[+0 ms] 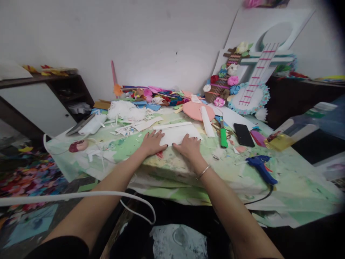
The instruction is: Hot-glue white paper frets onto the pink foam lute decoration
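Here we rest our left hand [153, 142] and right hand [190, 146], spread flat, on the white paper sheet [175, 135] near the front of the table [229, 172], its far edge apparently folded already, the broad remainder seemingly unfolded.

To your right, a black smartphone [244, 135] lies near a clear bottle [292, 127] of yellow liquid [281, 141]; at your far left stands a dark brown cabinet [71, 97] with a white door [35, 102].
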Tool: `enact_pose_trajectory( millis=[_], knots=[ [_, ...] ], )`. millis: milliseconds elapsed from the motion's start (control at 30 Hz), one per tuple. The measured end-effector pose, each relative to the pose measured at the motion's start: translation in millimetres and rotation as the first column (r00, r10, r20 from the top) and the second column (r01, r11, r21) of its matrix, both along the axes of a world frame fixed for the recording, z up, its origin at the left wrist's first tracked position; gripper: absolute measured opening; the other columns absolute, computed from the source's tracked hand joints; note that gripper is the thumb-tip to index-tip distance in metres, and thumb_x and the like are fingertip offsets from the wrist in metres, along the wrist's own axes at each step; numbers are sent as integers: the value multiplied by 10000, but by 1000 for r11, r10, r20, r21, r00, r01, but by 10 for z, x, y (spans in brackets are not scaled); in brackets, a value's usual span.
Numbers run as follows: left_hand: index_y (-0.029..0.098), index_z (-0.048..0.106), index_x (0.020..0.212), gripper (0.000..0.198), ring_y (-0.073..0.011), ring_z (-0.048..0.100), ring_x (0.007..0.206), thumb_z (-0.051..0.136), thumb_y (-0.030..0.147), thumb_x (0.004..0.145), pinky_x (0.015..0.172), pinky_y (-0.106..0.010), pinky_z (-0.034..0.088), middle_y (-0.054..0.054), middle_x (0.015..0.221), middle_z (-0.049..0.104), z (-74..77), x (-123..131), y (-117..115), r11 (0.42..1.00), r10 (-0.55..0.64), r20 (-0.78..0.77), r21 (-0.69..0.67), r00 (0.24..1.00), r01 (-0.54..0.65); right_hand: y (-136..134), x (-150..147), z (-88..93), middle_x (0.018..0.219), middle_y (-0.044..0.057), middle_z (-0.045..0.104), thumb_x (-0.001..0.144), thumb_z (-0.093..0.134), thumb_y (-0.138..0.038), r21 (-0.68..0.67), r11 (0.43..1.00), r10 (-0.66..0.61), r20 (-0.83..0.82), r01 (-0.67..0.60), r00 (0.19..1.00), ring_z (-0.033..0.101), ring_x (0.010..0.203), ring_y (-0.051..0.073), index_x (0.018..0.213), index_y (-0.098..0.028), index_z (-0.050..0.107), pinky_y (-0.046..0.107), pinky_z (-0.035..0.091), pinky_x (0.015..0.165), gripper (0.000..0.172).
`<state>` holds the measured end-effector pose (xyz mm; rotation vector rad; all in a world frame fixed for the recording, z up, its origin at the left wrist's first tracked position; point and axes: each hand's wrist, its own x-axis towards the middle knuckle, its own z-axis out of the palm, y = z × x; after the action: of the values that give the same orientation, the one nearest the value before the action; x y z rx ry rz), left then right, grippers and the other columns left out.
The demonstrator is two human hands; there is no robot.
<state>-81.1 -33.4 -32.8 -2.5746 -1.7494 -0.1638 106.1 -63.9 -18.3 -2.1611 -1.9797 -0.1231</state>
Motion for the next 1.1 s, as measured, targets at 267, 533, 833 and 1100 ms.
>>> enact_pose_trajectory(
  millis=[267,533,833,1100],
  knots=[
    [220,346,1391,677,-328,213,1370,403,573,816,1080,-506,168,-86,1503,270,-36,-22,12,1000,-12,18,20,1000,12,-102,155,57,1121,248,594,749,497,-516,5,1000,-18,-109,19,994,501,1098,377,1168,-75,472,581,277,941,609],
    [199,393,1346,654,-338,239,1355,431,540,789,1058,-558,205,-108,1486,302,82,72,-1,998,41,35,-41,999,-39,-62,179,76,1103,249,598,743,469,-607,3,995,-98,-162,99,982,533,1067,377,1207,-89,425,578,312,906,697],
    [165,409,1348,809,-466,156,1344,345,704,748,970,-738,132,-187,1481,276,-29,416,-5,971,241,79,-17,967,-240,-69,97,1,1215,270,528,743,511,-547,40,995,-79,-159,86,984,422,1189,388,1283,-103,363,640,175,958,714],
    [143,351,1388,876,-442,110,1362,300,722,733,981,-737,110,-143,1507,227,-54,404,-31,964,266,41,-22,963,-265,-48,429,62,1143,158,603,768,506,-438,-5,993,-114,-261,117,958,495,1113,328,1278,-204,381,629,207,937,575]
  ],
)
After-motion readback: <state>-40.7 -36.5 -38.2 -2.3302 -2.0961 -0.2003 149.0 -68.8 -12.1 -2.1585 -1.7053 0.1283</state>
